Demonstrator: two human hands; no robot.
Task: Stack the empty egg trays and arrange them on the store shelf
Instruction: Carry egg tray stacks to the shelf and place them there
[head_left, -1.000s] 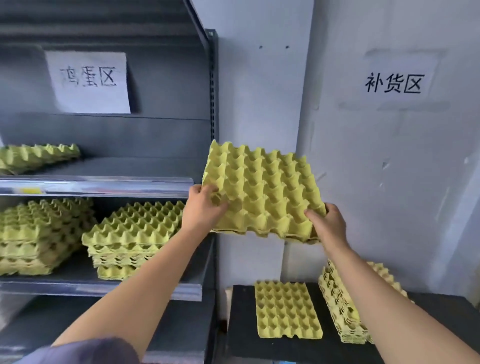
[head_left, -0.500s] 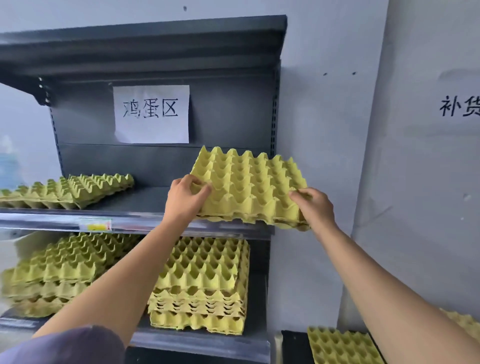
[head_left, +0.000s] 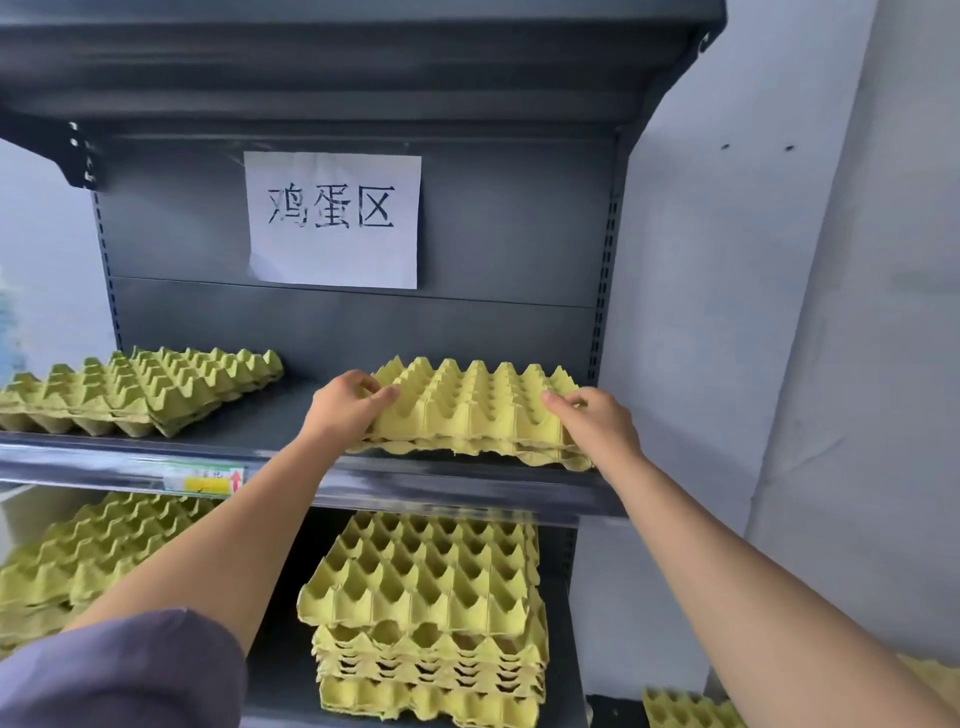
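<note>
A: Obs.: where's the tray stack (head_left: 472, 410) rel. to the hands?
B: Between them. L hand (head_left: 345, 408) on its left edge, R hand (head_left: 597, 426) on its right front corner. Both arms reach up from below.
A: Grip?
B: L: fingers curled over the edge peaks, thumb on top, grasping the stack. R: fingers bent over the top peaks at the corner, also grasping it. Neither has let go.
A: Stack location?
B: Right half of the upper shelf (head_left: 270, 421), approx. level, cups up, front edge at the shelf lip. At least 2 trays nested; exact count n/d. Cannot tell if the full weight is on the deck.
A: Neighbours?
B: Same shelf, far left: the left trays (head_left: 140, 389), well apart from L hand, bare deck between. One shelf down, directly under the held one: the lower stack (head_left: 431, 587). Lower left: a pile (head_left: 88, 551), partly hidden by the L forearm.
A: Misc.?
B: A paper sign (head_left: 335, 218) w/ handwritten characters on the back panel, above and left of the stack. A price tag (head_left: 208, 480) on the lip. Bottom right corner: more trays (head_left: 685, 709), cropped.
</note>
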